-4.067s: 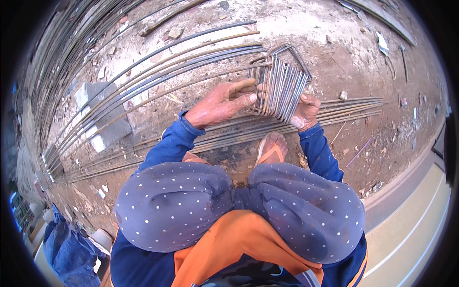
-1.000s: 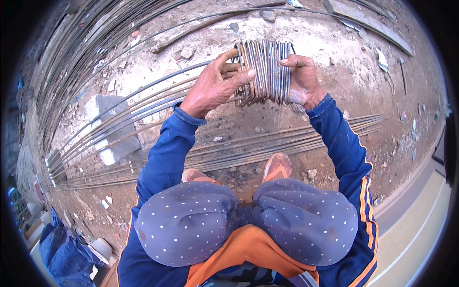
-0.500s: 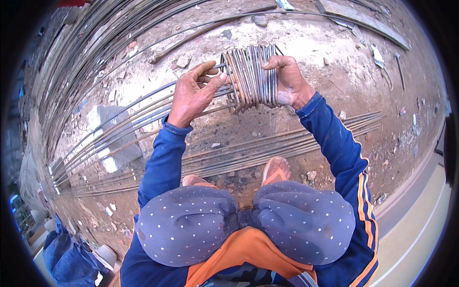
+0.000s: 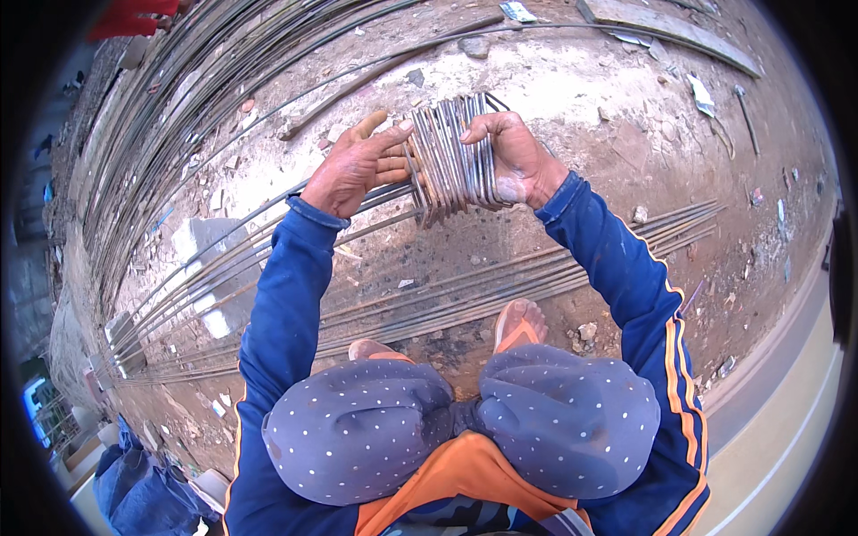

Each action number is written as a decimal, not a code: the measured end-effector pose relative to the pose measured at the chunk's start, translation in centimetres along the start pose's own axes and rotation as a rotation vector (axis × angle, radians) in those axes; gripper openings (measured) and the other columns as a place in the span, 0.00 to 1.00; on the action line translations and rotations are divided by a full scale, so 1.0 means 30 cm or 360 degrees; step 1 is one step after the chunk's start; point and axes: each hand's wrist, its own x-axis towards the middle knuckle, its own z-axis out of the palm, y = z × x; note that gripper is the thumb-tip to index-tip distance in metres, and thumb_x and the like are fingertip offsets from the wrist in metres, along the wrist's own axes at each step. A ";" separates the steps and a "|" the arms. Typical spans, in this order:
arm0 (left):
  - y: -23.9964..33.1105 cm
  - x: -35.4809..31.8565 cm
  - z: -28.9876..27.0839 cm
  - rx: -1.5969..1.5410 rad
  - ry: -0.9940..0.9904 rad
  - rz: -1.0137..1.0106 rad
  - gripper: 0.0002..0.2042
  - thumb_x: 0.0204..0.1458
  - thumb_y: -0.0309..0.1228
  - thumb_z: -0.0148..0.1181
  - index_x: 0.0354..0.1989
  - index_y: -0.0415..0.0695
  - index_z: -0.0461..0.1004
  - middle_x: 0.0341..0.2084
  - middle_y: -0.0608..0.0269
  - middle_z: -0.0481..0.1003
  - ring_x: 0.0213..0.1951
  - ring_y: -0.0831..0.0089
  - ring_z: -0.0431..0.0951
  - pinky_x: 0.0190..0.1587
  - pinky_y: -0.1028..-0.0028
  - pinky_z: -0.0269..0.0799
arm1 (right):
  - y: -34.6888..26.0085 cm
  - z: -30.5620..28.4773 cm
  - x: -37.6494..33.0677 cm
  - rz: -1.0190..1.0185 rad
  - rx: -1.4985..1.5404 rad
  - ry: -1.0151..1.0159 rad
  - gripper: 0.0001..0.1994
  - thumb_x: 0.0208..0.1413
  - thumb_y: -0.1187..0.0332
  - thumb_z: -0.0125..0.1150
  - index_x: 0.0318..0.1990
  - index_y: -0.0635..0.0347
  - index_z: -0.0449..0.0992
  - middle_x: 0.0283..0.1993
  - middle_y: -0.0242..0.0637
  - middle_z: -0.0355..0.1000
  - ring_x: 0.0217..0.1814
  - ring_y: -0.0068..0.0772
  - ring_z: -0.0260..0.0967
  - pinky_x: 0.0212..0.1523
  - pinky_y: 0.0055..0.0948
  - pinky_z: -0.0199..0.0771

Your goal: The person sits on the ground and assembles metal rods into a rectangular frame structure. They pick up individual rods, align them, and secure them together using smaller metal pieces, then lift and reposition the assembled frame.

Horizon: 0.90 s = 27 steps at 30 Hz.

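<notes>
A tight stack of bent steel rebar stirrups [image 4: 451, 152], grey and rust-brown, sits around the ends of several long steel rods [image 4: 259, 239]. From the right side my right hand [image 4: 517, 159] grips the stack. Its thumb lies over the top of the rings, and its other fingers are mostly hidden behind them. My left hand [image 4: 350, 168] is at the left end of the stack with its fingers spread. Its fingertips come up against the leftmost rings, just above the rods.
More rods [image 4: 500, 279] lie on the dirt in front of my feet. A pale block [image 4: 214, 308] lies under the rods at left, and a smaller block [image 4: 125, 344] props their far ends. Long bars [image 4: 170, 116] curve across the upper left. A wooden plank [image 4: 679, 36] lies upper right.
Both hands and the stirrup stack have shifted slightly left and down. The left hand's fingers have opened from around a rod and spread beside the rings. A red item shows more at the upper left.
</notes>
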 end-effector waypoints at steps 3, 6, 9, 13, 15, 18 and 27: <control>0.000 -0.010 0.042 -0.0185 0.0020 -0.0074 0.43 0.64 0.34 0.59 0.74 0.29 0.33 0.55 0.42 0.71 0.51 0.63 0.79 0.51 0.67 0.81 | -0.005 -0.027 0.021 0.0055 0.0025 0.0070 0.19 0.51 0.73 0.52 0.49 0.78 0.70 0.44 0.56 0.76 0.39 0.47 0.80 0.41 0.44 0.89; -0.026 -0.025 0.068 -0.0308 0.0050 -0.0023 0.45 0.62 0.32 0.61 0.75 0.30 0.32 0.61 0.41 0.65 0.55 0.58 0.77 0.57 0.63 0.77 | -0.004 -0.030 0.022 0.0039 -0.0018 0.0150 0.15 0.52 0.74 0.52 0.46 0.75 0.71 0.42 0.53 0.76 0.36 0.43 0.80 0.39 0.41 0.90; -0.027 -0.023 0.072 -0.0326 0.0078 -0.0053 0.46 0.61 0.31 0.62 0.75 0.30 0.31 0.63 0.40 0.64 0.57 0.56 0.76 0.60 0.61 0.74 | -0.004 -0.017 0.005 -0.0006 -0.0132 0.0252 0.12 0.53 0.74 0.53 0.44 0.72 0.71 0.40 0.51 0.75 0.35 0.41 0.80 0.36 0.38 0.90; -0.029 -0.030 0.067 -0.0312 0.0136 -0.0094 0.47 0.60 0.30 0.63 0.74 0.30 0.31 0.63 0.42 0.63 0.59 0.56 0.75 0.62 0.62 0.73 | -0.004 -0.010 -0.005 0.0014 -0.0234 0.0329 0.13 0.56 0.73 0.52 0.47 0.70 0.71 0.41 0.50 0.76 0.34 0.41 0.81 0.34 0.39 0.90; -0.026 -0.032 0.071 -0.0310 0.0079 -0.0072 0.46 0.61 0.30 0.63 0.74 0.29 0.33 0.62 0.42 0.64 0.58 0.56 0.75 0.61 0.63 0.73 | -0.006 -0.006 -0.013 0.0022 -0.0244 0.0340 0.14 0.58 0.71 0.51 0.49 0.70 0.70 0.42 0.50 0.76 0.35 0.41 0.81 0.34 0.39 0.90; -0.031 -0.018 0.063 -0.0264 0.0012 -0.0044 0.43 0.61 0.29 0.63 0.73 0.28 0.36 0.60 0.44 0.66 0.57 0.58 0.75 0.59 0.64 0.75 | -0.009 -0.016 -0.014 0.0051 -0.0105 0.0320 0.14 0.63 0.69 0.50 0.47 0.71 0.75 0.40 0.49 0.80 0.36 0.40 0.82 0.37 0.39 0.89; -0.036 -0.020 0.039 -0.0333 0.0031 -0.0072 0.28 0.63 0.31 0.59 0.67 0.31 0.56 0.53 0.52 0.73 0.52 0.65 0.78 0.55 0.65 0.78 | -0.002 0.012 -0.025 -0.0065 -0.0090 0.0181 0.16 0.67 0.65 0.44 0.49 0.70 0.72 0.40 0.46 0.78 0.33 0.33 0.80 0.33 0.31 0.88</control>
